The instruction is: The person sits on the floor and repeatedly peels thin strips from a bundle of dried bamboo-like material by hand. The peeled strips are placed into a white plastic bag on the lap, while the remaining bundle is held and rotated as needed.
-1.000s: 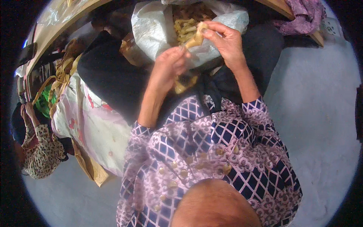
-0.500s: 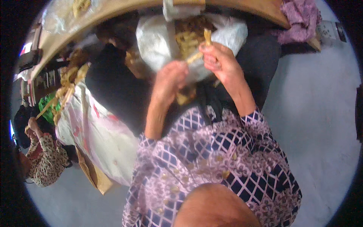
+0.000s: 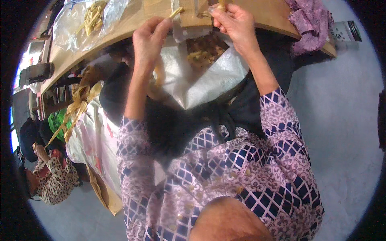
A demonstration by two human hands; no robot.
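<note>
My left hand is closed beside the near edge of the wooden table. A pale yellow fibrous strip sticks out past its thumb and forefinger. To the right, my right hand pinches another yellowish piece, whose far end leaves the picture. A narrow grey upright part stands at the table edge between the hands. Below them a white sack lies open across my lap, with yellow and brown pieces inside.
Yellow strips rest on clear plastic on the table. Purple cloth hangs at the right corner near a lidded jar. To my left are a stained white sack, long tan strips and another person.
Both hands have moved forward from above the sack to the table edge and farther apart. The strip that spanned between them no longer does. The head view has shifted slightly.
</note>
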